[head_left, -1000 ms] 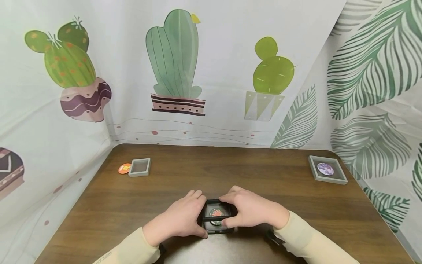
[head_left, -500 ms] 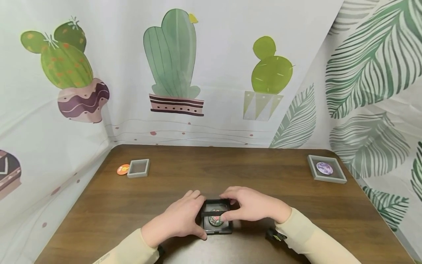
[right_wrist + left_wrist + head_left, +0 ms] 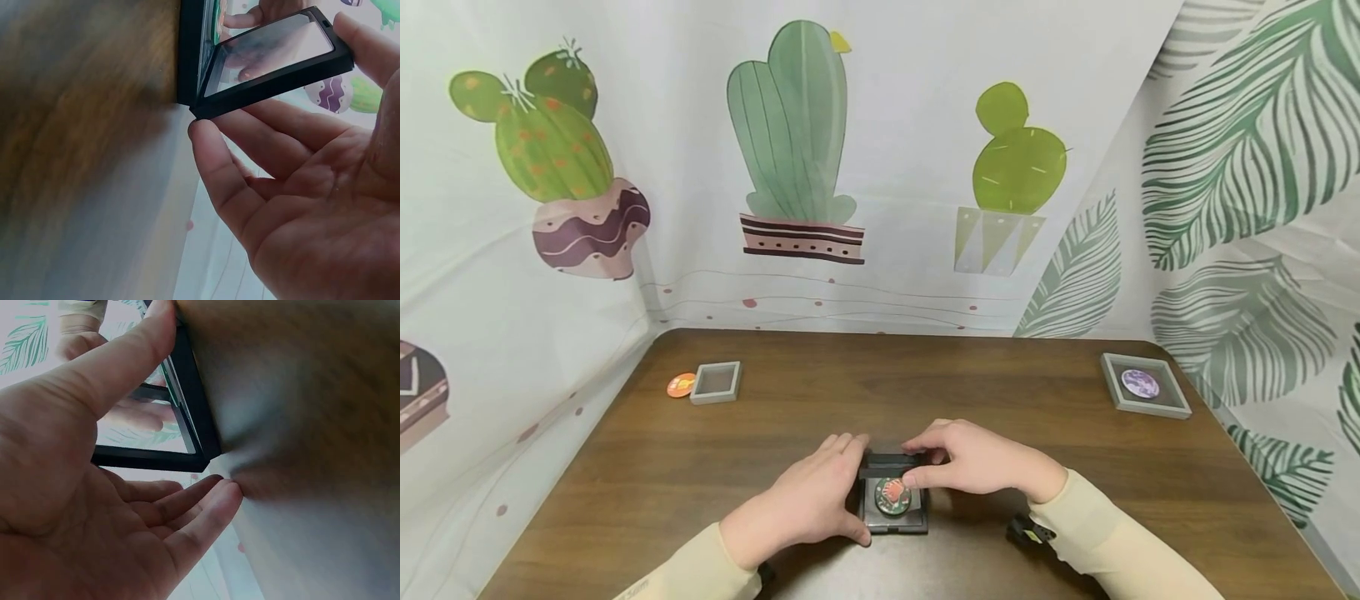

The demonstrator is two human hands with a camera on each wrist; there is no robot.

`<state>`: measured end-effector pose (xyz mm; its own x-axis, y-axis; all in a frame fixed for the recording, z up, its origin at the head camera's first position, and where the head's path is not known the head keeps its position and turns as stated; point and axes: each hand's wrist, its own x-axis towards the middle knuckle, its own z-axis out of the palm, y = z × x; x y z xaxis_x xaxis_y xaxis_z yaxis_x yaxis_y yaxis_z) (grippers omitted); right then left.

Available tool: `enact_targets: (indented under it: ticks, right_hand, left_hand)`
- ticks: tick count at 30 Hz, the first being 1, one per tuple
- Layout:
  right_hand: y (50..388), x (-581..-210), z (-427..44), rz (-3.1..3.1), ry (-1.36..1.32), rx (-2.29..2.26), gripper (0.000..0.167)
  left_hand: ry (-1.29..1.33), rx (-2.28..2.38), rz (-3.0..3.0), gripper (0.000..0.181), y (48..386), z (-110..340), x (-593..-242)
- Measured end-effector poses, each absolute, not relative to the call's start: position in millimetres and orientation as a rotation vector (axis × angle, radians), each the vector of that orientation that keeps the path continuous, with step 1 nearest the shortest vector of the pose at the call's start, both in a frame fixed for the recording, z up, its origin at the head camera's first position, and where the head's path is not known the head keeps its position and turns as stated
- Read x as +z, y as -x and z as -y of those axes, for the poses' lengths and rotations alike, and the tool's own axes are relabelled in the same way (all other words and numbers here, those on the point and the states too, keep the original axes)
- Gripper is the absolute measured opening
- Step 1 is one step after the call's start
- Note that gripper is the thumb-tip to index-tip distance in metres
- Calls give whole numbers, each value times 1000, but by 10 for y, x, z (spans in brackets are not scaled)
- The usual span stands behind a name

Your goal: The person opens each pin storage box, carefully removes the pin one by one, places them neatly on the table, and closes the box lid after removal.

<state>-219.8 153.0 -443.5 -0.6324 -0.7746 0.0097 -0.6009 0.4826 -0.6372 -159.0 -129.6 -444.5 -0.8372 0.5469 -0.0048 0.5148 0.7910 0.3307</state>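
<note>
A: Left to right, please, with the hinged black square case [image 3: 901,528], plastic-looking with a clear-panelled lid [image 3: 883,465], as the clock's centre and twelve away from the person.

B: At ten o'clock, an orange round badge [image 3: 681,385] lies just beside a small square grey plastic-looking frame [image 3: 715,399]. At nine, the left hand [image 3: 812,497] holds the case steady on the brown wood-grain table [image 3: 790,383], thumb on its near left corner, fingers reaching past the far one.

A: And inside?

B: A dark-green round badge with a red motif [image 3: 892,497] lies in the case. Between two and three, the right hand [image 3: 979,458] grips the lid, thumb at its free edge, fingers behind. Farther off at two, a larger grey rectangular frame [image 3: 1150,409] holds a purple-and-white round badge [image 3: 1140,384].

A: What's just changed?

B: The lid. Half a second ago it slanted lower over the green badge; now it stands steep, hinged at twelve.

A: Meaning?

B: I'd judge the opening well along: that badge is uncovered.
</note>
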Motion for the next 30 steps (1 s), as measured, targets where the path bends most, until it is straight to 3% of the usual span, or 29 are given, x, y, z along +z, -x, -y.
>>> enact_targets:
  ticks: [9, 30]
  right_hand:
    - [2226, -4447, -1535, -2431, 1126, -916, 57]
    - [2257, -4468, -1500, -2470, 938, -1037, 48]
  left_hand:
    - [-882, 471, -2952, 157, 1557, 1292, -4464]
    - [-983, 425, -3030, 149, 1524, 1282, -4473]
